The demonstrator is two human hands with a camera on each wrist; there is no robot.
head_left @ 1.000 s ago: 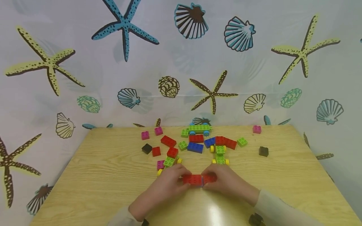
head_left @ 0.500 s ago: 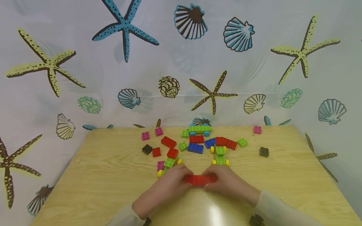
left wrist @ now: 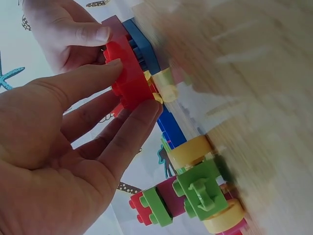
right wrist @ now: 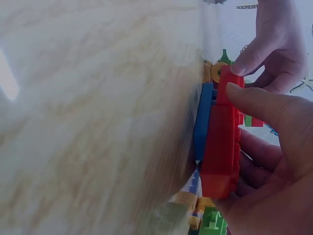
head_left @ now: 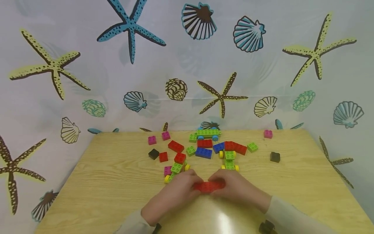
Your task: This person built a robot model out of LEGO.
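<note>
Both hands, left hand (head_left: 175, 195) and right hand (head_left: 236, 190), pinch the red brick (head_left: 208, 186) with fingers at its ends; probably light, rigid, slick plastic.

In the head view our fingers (head_left: 195, 182) cover both ends of the red brick (head_left: 209, 186), and the blue plate (right wrist: 202, 122) under it is hidden. Both wrist views blur the table (right wrist: 98, 98). Beyond the fingers, the green wheeled piece (left wrist: 208, 193) is cut off.
</note>
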